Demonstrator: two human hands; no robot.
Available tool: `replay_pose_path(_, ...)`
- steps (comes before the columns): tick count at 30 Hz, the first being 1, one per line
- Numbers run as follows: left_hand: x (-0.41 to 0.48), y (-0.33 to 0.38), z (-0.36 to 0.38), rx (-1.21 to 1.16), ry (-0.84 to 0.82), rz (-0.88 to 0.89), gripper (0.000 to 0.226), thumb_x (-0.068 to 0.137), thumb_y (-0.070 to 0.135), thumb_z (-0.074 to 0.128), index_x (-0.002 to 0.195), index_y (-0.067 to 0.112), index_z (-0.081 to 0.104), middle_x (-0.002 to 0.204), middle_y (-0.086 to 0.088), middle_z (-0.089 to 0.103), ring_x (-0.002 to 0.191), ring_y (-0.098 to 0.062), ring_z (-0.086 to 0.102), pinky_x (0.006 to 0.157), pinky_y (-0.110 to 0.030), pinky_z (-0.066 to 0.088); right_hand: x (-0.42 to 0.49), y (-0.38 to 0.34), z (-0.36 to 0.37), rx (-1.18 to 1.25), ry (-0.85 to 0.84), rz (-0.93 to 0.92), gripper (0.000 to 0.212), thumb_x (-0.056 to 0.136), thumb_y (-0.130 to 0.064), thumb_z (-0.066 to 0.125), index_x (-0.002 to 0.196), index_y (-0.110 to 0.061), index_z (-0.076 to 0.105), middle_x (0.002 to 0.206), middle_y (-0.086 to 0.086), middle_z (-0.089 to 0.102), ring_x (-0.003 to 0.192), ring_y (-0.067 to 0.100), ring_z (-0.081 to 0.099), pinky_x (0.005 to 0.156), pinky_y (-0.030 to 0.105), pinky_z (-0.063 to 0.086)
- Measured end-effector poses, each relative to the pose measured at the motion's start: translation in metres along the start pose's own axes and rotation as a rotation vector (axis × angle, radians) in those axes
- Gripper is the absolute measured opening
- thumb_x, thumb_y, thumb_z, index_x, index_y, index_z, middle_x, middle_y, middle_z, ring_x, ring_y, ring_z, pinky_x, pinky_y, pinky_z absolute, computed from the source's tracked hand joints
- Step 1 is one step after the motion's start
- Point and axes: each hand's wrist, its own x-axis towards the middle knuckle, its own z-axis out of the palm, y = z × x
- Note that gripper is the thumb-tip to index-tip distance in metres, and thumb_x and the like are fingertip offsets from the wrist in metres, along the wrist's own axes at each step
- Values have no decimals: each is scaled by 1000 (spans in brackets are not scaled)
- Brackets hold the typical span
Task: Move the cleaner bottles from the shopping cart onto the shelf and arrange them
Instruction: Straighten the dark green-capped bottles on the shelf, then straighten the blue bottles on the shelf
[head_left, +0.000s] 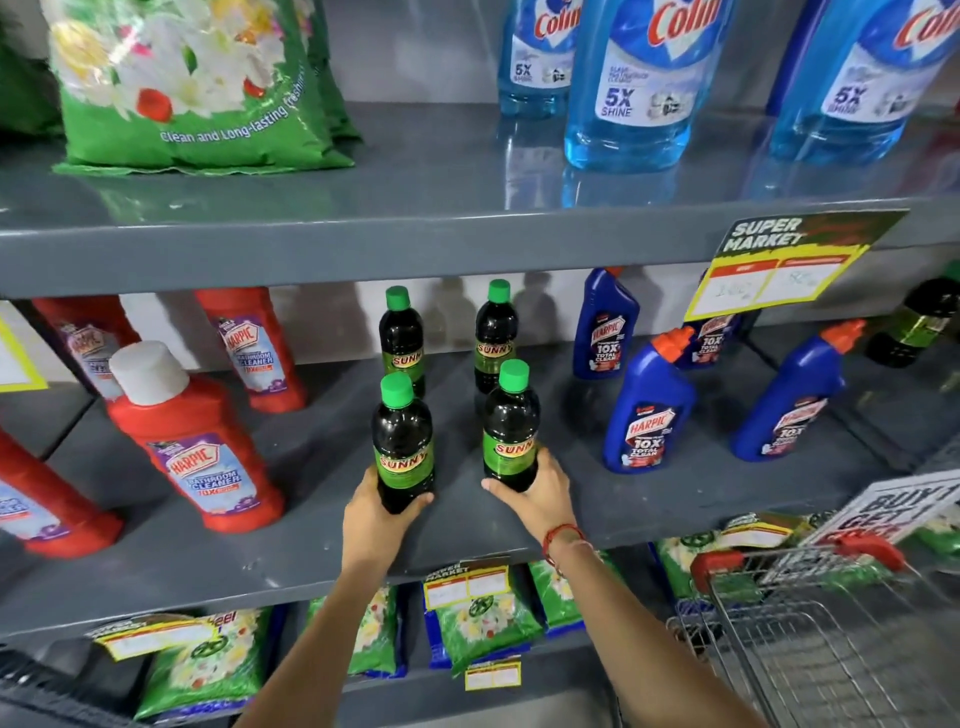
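Dark Sunny cleaner bottles with green caps and green labels stand on the grey middle shelf (649, 514). My left hand (376, 512) grips the base of the front left bottle (402, 441). My right hand (535, 496) grips the base of the front right bottle (510, 426). Both bottles stand upright on the shelf. Behind them stand two more Sunny bottles, the back left one (401, 338) and the back right one (496, 332). The wire shopping cart (821, 639) with a red handle is at the lower right; what I can see of its basket is bare.
Red Harpic bathroom cleaner bottles (192, 447) stand left of the Sunny bottles, blue Harpic bottles (649, 410) to the right. Blue Colin bottles (639, 78) and a green detergent bag (192, 83) occupy the shelf above. Green detergent packs (483, 618) fill the shelf below.
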Motion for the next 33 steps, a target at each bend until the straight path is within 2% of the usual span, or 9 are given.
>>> replay_pose_path(5, -27, 12, 12, -143, 190, -94, 69, 68, 23, 79, 126, 8, 45, 122, -14, 49, 107, -24, 50, 98, -45, 44, -5, 10, -16, 94, -12, -16, 75, 56, -28, 85, 121, -14, 51, 112, 0, 56, 107, 17, 57, 95, 31, 48)
replay_pose_path(8, -58, 25, 28, -206, 334, -48, 48, 75, 16, 73, 115, 7, 49, 106, -12, 47, 94, -24, 50, 87, -38, 43, -13, 29, -46, 134, 102, -36, 62, 64, -22, 82, 119, -16, 54, 111, -1, 57, 101, 13, 58, 84, 23, 52)
replay_pose_path(13, -70, 47, 84, -198, -26, 166, 26, 77, 18, 72, 91, 33, 57, 91, 0, 59, 86, -15, 62, 80, -39, 54, -4, 72, -129, 172, 483, -15, 33, 71, -10, 76, 95, -24, 57, 92, -5, 59, 80, 19, 60, 63, 12, 51)
replay_pose_path(16, -59, 76, 120, -189, -190, 254, 40, 75, 20, 74, 96, 43, 50, 99, 5, 59, 94, 1, 58, 83, -17, 49, 19, 100, -176, 181, 662, 96, 46, 66, -10, 79, 100, -29, 55, 103, 18, 59, 86, 26, 57, 73, 26, 51)
replay_pose_path(18, -46, 92, 143, -222, -244, 242, 51, 72, 18, 77, 111, 35, 48, 108, 3, 57, 98, 5, 56, 81, -5, 44, 35, 115, -198, 119, 718, 180, 66, 57, -11, 85, 115, -10, 53, 111, 29, 52, 96, 34, 54, 88, 40, 47)
replay_pose_path(20, -33, 103, 168, -250, -306, 201, 70, 69, 16, 79, 128, 22, 43, 123, 3, 51, 105, -1, 53, 88, -13, 42, 47, 118, -217, 50, 684, 254, 88, 51, -15, 88, 126, 1, 44, 118, 29, 48, 109, 38, 50, 100, 45, 42)
replay_pose_path(23, -21, 115, 196, -248, -346, 186, 87, 64, 19, 83, 137, 13, 36, 130, 8, 46, 118, -8, 47, 97, -23, 39, 60, 122, -237, 26, 568, 289, 105, 48, -25, 90, 135, -5, 34, 131, 23, 45, 122, 32, 44, 106, 43, 39)
replay_pose_path(27, -9, 123, 213, -175, -369, 157, 69, 60, 25, 85, 120, 16, 52, 108, 4, 67, 96, -11, 63, 79, -22, 47, 75, 133, -247, 9, 494, 339, 127, 33, -61, 82, 137, -14, 25, 138, 16, 45, 128, 32, 44, 106, 50, 40)
replay_pose_path(33, -3, 128, 219, -122, -333, 143, 52, 57, 28, 87, 101, 11, 64, 86, 2, 70, 71, 1, 61, 57, 0, 43, 80, 134, -250, 22, 523, 298, 115, 35, -52, 82, 132, -16, 33, 130, 12, 52, 121, 29, 50, 103, 48, 43)
